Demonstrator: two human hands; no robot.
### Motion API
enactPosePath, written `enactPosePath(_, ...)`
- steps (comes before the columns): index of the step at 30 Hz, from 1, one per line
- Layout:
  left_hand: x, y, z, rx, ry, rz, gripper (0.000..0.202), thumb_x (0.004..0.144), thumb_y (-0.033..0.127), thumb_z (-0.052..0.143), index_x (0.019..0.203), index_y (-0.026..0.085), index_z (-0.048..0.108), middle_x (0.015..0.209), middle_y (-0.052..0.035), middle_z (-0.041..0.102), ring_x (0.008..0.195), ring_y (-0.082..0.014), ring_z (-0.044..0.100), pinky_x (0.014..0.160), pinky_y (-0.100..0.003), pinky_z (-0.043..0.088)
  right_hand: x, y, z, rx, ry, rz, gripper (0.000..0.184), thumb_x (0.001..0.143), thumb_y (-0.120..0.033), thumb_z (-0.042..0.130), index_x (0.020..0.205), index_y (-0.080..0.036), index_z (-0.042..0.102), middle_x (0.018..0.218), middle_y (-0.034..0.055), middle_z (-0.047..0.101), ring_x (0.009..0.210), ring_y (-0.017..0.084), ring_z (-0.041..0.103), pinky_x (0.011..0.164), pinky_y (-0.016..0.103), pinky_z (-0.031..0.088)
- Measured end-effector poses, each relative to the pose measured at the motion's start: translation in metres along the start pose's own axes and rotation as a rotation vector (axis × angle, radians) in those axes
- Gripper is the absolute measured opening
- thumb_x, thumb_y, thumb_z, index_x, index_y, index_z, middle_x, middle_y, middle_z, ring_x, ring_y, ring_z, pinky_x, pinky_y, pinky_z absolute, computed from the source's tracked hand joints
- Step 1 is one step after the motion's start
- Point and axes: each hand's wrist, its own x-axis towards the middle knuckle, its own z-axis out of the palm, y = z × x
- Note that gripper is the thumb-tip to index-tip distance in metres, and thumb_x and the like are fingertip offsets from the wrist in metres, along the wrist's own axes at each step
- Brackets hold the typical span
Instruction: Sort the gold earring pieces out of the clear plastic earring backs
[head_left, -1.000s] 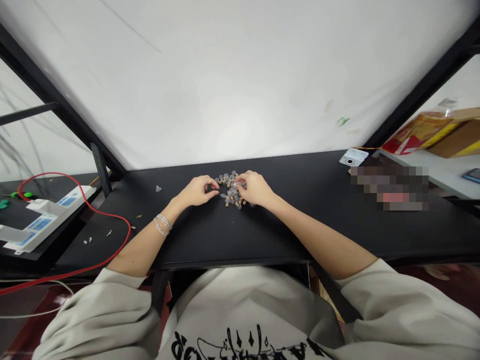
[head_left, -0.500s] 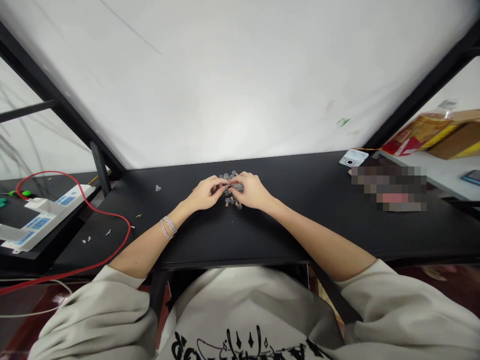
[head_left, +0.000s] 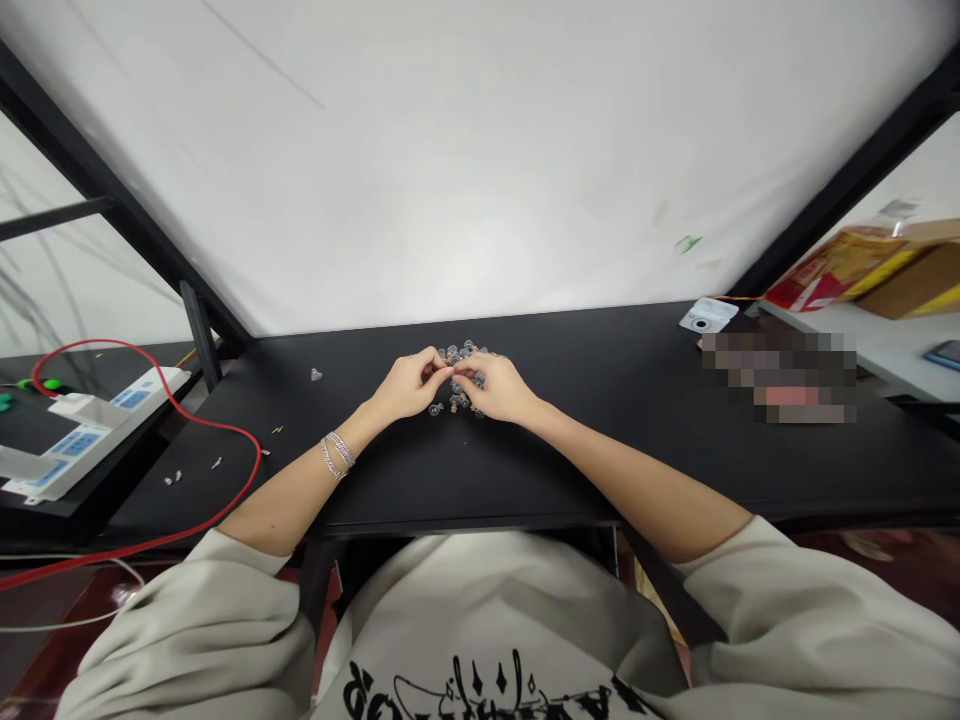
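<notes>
My left hand [head_left: 411,384] and my right hand [head_left: 499,386] meet fingertip to fingertip over the middle of the black table [head_left: 600,400]. Thumb and forefinger of each are pinched together; whatever lies between them is too small to make out. Around and under my fingers is a heap of small clear bulb-like pieces [head_left: 459,397], some with tan ends, partly covered by my right hand. One clear round piece [head_left: 436,410] rests just below my left fingertips. Farther left, a single clear piece [head_left: 316,375] lies apart from the heap.
At left, a red cable [head_left: 247,440] crosses the table from a white power strip [head_left: 97,435]. Small white scraps [head_left: 173,479] lie near it. On the right are a white card with a dark circle [head_left: 709,316] and a blurred-out item [head_left: 780,378]. A white wall [head_left: 480,180] rises behind.
The fingertips of both hands have shifted slightly and pinch closer together. A clear round piece now shows below my left fingers, where bare table was before.
</notes>
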Motion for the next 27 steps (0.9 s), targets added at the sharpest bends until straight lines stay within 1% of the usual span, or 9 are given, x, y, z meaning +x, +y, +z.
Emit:
enactPosePath(4,0.003,0.006,-0.004,0.117,-0.040,0.066,0.031,0.099,0.036,0.043,0.076,0.018,0.054,0.066,0.0013,0.055,0.061,-0.0121,0.049,0.063,-0.026,0.038,0.000,0.000,0.002,-0.010,0.006,-0.005,0.011,0.086,-0.019,0.059,0.092,-0.016,0.068,0.090,0.0052,0.072,0.083,0.016,0.065,0.083,0.029,0.047)
enactPosePath(6,0.005,0.006,-0.008,0.149,-0.029,0.043,0.036,0.100,0.036,0.039,0.071,0.017,0.052,0.064,0.0009,0.053,0.060,-0.0125,0.047,0.062,-0.027,0.037,0.001,0.003,0.001,-0.019,0.011,0.023,0.009,0.082,-0.020,0.063,0.090,-0.016,0.065,0.090,0.0048,0.071,0.083,0.017,0.066,0.082,0.030,0.047)
enactPosePath(8,0.007,0.000,-0.015,0.195,0.025,-0.003,0.037,0.098,0.036,0.041,0.069,0.017,0.053,0.062,0.0006,0.053,0.058,-0.0128,0.047,0.062,-0.028,0.037,0.002,0.007,0.000,-0.049,0.020,0.061,0.011,0.080,-0.019,0.065,0.090,-0.016,0.064,0.090,0.0047,0.070,0.083,0.017,0.065,0.080,0.029,0.047)
enactPosePath(10,0.010,-0.012,-0.026,0.258,0.087,-0.050,0.030,0.094,0.035,0.048,0.072,0.017,0.058,0.065,-0.0006,0.057,0.060,-0.0137,0.050,0.063,-0.028,0.039,0.003,0.011,-0.001,-0.090,0.024,0.095,0.011,0.079,-0.018,0.065,0.090,-0.017,0.063,0.092,0.0049,0.068,0.082,0.016,0.063,0.077,0.029,0.047)
enactPosePath(13,0.013,-0.036,-0.045,0.352,0.101,-0.151,0.017,0.084,0.030,0.059,0.081,0.017,0.069,0.074,-0.0036,0.066,0.065,-0.0157,0.057,0.069,-0.029,0.044,0.003,0.014,-0.003,-0.109,0.013,0.144,0.011,0.080,-0.019,0.064,0.090,-0.017,0.064,0.094,0.0052,0.067,0.081,0.016,0.062,0.077,0.028,0.046)
enactPosePath(17,0.014,-0.061,-0.061,0.370,0.053,-0.351,0.021,0.077,0.022,0.061,0.090,0.019,0.077,0.076,-0.0038,0.071,0.068,-0.0178,0.062,0.075,-0.029,0.049,0.003,0.012,-0.003,-0.104,0.016,0.165,0.010,0.081,-0.019,0.064,0.090,-0.016,0.065,0.095,0.0054,0.067,0.081,0.015,0.062,0.077,0.028,0.046)
enactPosePath(20,0.014,-0.066,-0.063,0.344,0.006,-0.418,0.022,0.073,0.021,0.062,0.088,0.020,0.077,0.075,-0.0032,0.072,0.072,-0.0192,0.066,0.077,-0.029,0.051,0.003,0.011,-0.003,-0.103,0.015,0.170,0.011,0.081,-0.019,0.064,0.091,-0.016,0.066,0.095,0.0056,0.067,0.080,0.015,0.062,0.077,0.028,0.046)
enactPosePath(24,0.013,-0.064,-0.059,0.322,-0.048,-0.433,0.021,0.069,0.017,0.061,0.083,0.020,0.077,0.075,-0.0026,0.073,0.073,-0.0192,0.068,0.075,-0.027,0.052,0.003,0.012,-0.003,-0.105,0.014,0.172,0.011,0.081,-0.019,0.064,0.091,-0.016,0.067,0.095,0.0058,0.067,0.081,0.015,0.062,0.077,0.028,0.046)
enactPosePath(27,0.013,-0.062,-0.058,0.320,-0.067,-0.434,0.024,0.070,0.016,0.059,0.086,0.020,0.077,0.076,-0.0025,0.074,0.073,-0.0187,0.068,0.075,-0.026,0.052,0.003,0.012,-0.003,-0.108,0.012,0.167,0.010,0.081,-0.019,0.064,0.090,-0.016,0.067,0.094,0.0055,0.067,0.081,0.015,0.062,0.077,0.028,0.046)
